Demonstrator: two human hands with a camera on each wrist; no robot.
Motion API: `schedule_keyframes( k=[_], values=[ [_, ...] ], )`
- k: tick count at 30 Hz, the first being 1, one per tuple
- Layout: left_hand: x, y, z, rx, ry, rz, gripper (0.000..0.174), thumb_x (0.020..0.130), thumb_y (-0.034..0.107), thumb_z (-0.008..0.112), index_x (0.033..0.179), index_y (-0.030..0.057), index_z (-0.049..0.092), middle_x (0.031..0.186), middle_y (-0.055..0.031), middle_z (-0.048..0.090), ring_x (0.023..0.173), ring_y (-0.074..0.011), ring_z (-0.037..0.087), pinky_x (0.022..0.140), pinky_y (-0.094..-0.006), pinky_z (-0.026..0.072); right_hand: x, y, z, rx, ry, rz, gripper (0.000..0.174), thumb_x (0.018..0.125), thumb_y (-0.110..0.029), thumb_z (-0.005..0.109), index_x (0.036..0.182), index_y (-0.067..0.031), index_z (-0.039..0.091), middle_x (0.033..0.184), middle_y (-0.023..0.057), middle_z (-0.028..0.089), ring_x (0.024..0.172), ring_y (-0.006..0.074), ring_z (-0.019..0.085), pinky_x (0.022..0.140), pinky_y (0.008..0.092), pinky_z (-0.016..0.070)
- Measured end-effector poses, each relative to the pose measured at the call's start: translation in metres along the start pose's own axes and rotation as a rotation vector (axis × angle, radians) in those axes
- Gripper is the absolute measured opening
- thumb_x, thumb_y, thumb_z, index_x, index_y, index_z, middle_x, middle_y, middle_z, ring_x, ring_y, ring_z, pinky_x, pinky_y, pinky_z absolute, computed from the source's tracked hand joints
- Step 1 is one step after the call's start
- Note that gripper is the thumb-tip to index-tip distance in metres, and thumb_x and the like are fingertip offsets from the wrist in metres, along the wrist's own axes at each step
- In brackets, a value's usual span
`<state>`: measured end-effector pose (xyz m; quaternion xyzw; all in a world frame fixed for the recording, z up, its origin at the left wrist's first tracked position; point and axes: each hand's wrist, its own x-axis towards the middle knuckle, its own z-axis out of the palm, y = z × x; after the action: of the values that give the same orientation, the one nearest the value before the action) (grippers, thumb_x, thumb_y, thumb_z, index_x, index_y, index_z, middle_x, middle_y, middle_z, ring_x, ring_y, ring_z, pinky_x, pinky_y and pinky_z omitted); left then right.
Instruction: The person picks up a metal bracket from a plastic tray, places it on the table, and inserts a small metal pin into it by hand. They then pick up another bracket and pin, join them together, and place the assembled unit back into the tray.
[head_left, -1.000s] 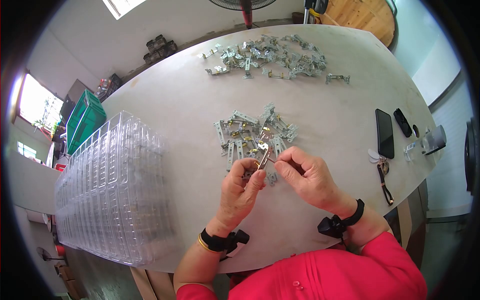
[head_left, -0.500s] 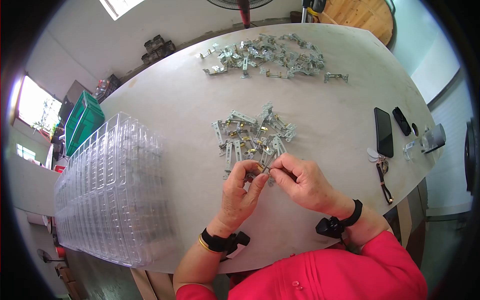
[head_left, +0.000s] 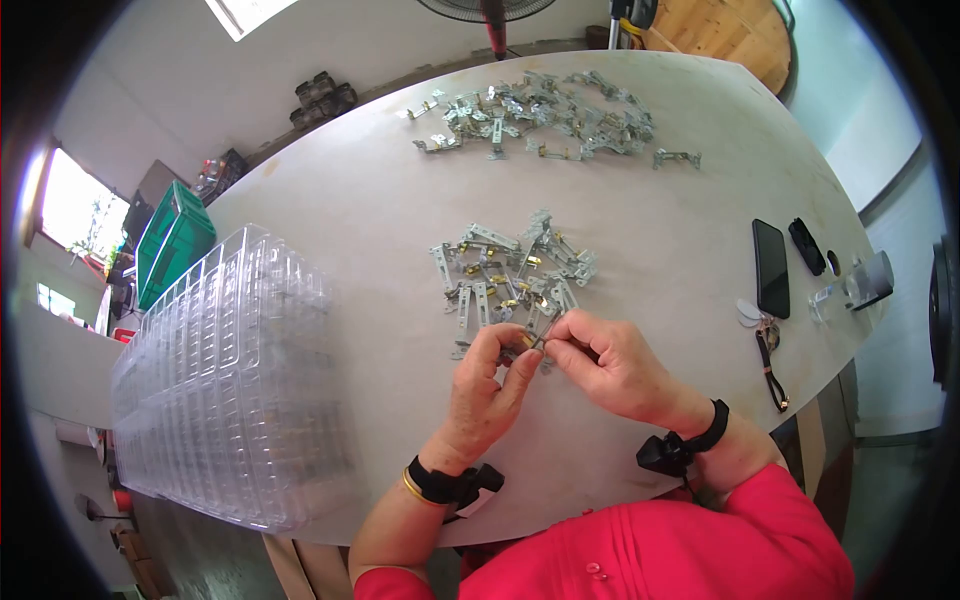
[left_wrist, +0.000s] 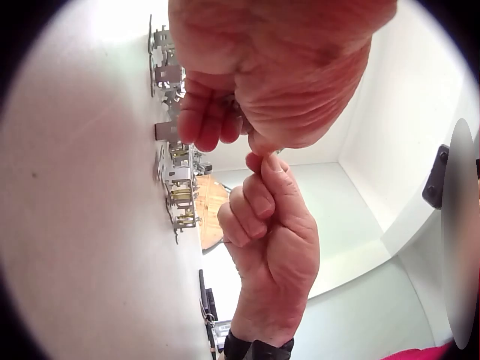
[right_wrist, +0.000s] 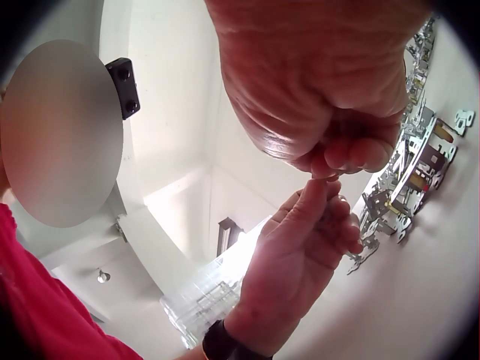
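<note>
Over the near edge of a pile of metal brackets (head_left: 505,262), both hands meet fingertip to fingertip. My left hand (head_left: 483,398) grips one small metal bracket (head_left: 538,341) with a brass-coloured part, between thumb and curled fingers. My right hand (head_left: 618,370) pinches a small thin piece against that bracket, its thumb and forefinger together. Fingers hide most of both pieces, and I cannot tell what the thin piece is. In the right wrist view the left hand (right_wrist: 289,259) has its thumb tip right below the right fingertips.
A larger heap of brackets (head_left: 560,112) lies at the table's far side. Stacked clear plastic trays (head_left: 225,390) stand on the left, with a green crate (head_left: 175,243) behind. On the right are a phone (head_left: 771,268), a dark case (head_left: 806,246), keys (head_left: 768,340) and a clear cup (head_left: 868,280).
The bracket was raised and visible above the left fingers a second ago; it has since tilted down among the fingertips. The right fingers have closed in against it and the hands have lowered slightly.
</note>
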<state>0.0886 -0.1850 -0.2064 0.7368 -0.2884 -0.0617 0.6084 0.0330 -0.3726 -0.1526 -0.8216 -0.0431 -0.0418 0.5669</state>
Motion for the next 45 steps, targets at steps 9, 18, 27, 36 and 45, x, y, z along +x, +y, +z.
schedule_keyframes(
  k=[9, 18, 27, 36, 45],
  values=[
    [0.002, 0.003, 0.002, 0.006, 0.051, 0.052, 0.02, 0.096, 0.009, 0.067, 0.111, 0.001, 0.057, 0.093, -0.0046, 0.06, 0.083, -0.011, 0.058, 0.074, -0.0266, 0.0498, 0.0, 0.004, 0.002, -0.017, 0.074, 0.033, 0.007, 0.097, -0.008, 0.061, 0.093, -0.0022, 0.058, 0.062, 0.0032, 0.051, 0.056, 0.007, 0.045, 0.05, 0.0272, 0.0371],
    [0.004, 0.0, -0.001, -0.157, 0.085, -0.018, 0.021, 0.101, 0.017, 0.061, 0.112, 0.0, 0.054, 0.092, -0.0031, 0.057, 0.078, -0.0077, 0.055, 0.071, -0.0238, 0.0503, -0.003, 0.005, 0.005, 0.136, -0.021, 0.121, 0.007, 0.1, -0.009, 0.058, 0.094, -0.005, 0.059, 0.067, -0.0046, 0.052, 0.059, 0.0027, 0.044, 0.052, 0.0219, 0.0355],
    [0.002, 0.003, -0.001, -0.324, -0.067, -0.026, 0.026, 0.103, 0.023, 0.059, 0.114, 0.0, 0.052, 0.088, -0.0007, 0.055, 0.074, -0.0058, 0.054, 0.067, -0.0234, 0.0489, 0.003, 0.015, 0.004, 0.482, 0.036, 0.003, 0.009, 0.103, -0.015, 0.058, 0.103, -0.0073, 0.062, 0.114, 0.0091, 0.066, 0.088, 0.0084, 0.062, 0.069, 0.0226, 0.0498],
    [0.002, 0.005, -0.004, -0.44, -0.188, -0.113, 0.024, 0.104, 0.026, 0.057, 0.11, 0.0033, 0.053, 0.087, -0.0004, 0.056, 0.072, -0.0064, 0.057, 0.063, -0.0231, 0.0489, 0.002, 0.014, 0.004, 0.672, -0.001, -0.032, 0.01, 0.102, -0.015, 0.06, 0.104, -0.006, 0.063, 0.107, 0.0071, 0.066, 0.095, 0.0117, 0.062, 0.08, 0.0273, 0.05],
    [0.006, 0.014, -0.003, -0.198, -0.077, -0.002, 0.029, 0.1, 0.025, 0.063, 0.115, 0.0019, 0.053, 0.093, -0.0042, 0.06, 0.083, -0.0112, 0.06, 0.074, -0.0276, 0.0507, 0.001, 0.015, 0.01, 0.581, 0.094, -0.073, 0.009, 0.102, -0.013, 0.059, 0.104, -0.0048, 0.062, 0.098, 0.0024, 0.065, 0.083, 0.0091, 0.061, 0.072, 0.0255, 0.0523]
  ],
)
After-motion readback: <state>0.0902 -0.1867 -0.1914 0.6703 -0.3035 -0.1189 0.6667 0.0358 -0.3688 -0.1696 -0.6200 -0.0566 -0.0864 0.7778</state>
